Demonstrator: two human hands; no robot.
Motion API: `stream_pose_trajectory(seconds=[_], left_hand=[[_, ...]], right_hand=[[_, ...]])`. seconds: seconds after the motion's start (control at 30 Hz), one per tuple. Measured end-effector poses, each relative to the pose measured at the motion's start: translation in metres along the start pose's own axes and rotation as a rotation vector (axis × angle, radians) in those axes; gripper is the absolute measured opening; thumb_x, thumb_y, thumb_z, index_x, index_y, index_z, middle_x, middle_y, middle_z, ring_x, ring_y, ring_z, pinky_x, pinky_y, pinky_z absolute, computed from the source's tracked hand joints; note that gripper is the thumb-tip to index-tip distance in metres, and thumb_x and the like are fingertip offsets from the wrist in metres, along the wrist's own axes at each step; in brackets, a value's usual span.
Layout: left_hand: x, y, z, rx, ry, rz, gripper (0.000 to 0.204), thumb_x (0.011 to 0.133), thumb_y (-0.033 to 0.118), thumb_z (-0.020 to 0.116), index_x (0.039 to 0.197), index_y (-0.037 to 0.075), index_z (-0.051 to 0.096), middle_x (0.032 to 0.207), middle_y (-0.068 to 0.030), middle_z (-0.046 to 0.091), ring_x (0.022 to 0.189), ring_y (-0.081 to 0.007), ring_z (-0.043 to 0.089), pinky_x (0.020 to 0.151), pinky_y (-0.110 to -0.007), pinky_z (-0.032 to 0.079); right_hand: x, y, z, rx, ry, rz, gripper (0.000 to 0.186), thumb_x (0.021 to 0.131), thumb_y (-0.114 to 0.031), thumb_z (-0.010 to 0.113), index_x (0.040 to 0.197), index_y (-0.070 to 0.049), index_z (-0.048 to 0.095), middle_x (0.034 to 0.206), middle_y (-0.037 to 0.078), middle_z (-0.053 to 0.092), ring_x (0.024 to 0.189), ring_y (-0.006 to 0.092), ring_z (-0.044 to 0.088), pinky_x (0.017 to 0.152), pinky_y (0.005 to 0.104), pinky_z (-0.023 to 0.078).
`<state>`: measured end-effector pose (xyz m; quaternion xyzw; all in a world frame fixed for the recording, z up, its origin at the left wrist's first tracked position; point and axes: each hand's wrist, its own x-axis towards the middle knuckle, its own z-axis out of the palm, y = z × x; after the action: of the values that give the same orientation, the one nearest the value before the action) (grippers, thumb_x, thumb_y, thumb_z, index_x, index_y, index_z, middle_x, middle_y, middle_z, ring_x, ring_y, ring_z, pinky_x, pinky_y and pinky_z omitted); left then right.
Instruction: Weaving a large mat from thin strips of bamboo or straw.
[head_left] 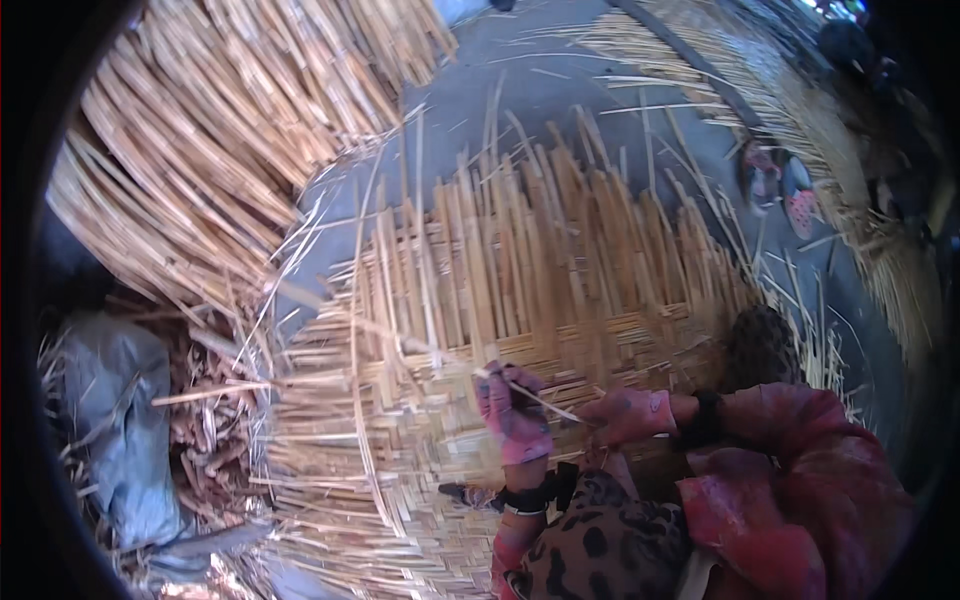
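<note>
My left hand (514, 412), in a pink glove, is closed over the woven mat (420, 475). A thin pale cane strip (545, 402) runs from it toward my right hand (630, 414), also pink-gloved, whose fingers are closed at the strip's near end. Behind the left hand, a long light strip seems to stretch away to the upper left, partly blurred. Beyond my hands, upright split canes (520, 255) stick out of the mat's far edge, their ends loose and uneven.
A large bundle of cane stalks (210, 150) lies at the upper left. A grey-blue sack (120, 430) sits at the left beside dry scraps (215, 440). Another cane mat (690, 60) and a pink-spotted shoe (800, 212) are at the upper right. My patterned-cloth knee (610, 545) rests near the mat.
</note>
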<state>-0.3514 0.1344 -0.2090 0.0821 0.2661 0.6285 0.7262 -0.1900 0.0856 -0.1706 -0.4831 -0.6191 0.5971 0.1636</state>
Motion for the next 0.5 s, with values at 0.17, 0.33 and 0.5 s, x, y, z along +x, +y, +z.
stream_pose_trajectory(seconds=[0.17,0.33,0.5], left_hand=[[0.017,0.012,0.012,0.042,-0.046,0.002,0.016,0.090,0.021,0.054,0.097,0.008,0.056,0.086,-0.0025,0.057,0.076,-0.0119,0.057,0.067,-0.023,0.050],[0.022,-0.055,0.046,0.179,-0.087,-0.264,0.020,0.090,0.021,0.053,0.104,0.007,0.056,0.087,-0.0043,0.061,0.077,-0.0135,0.059,0.069,-0.026,0.051],[0.002,-0.135,0.050,0.477,-0.246,-0.472,0.017,0.087,0.016,0.058,0.102,0.007,0.058,0.083,-0.0058,0.062,0.073,-0.0172,0.061,0.066,-0.031,0.052]], right_hand=[[-0.115,0.028,-0.093,-0.497,0.359,0.119,0.034,0.076,-0.016,0.059,0.111,-0.014,0.059,0.090,0.010,0.063,0.079,0.0271,0.061,0.067,0.0349,0.049],[-0.315,0.040,-0.195,-0.715,0.898,0.005,0.018,0.080,-0.012,0.061,0.097,-0.009,0.066,0.086,0.009,0.066,0.073,0.0196,0.064,0.063,0.0286,0.052],[-0.435,0.093,-0.132,0.017,0.917,0.509,0.021,0.084,-0.021,0.059,0.100,-0.008,0.065,0.093,0.010,0.066,0.088,0.0212,0.062,0.079,0.0331,0.050]])
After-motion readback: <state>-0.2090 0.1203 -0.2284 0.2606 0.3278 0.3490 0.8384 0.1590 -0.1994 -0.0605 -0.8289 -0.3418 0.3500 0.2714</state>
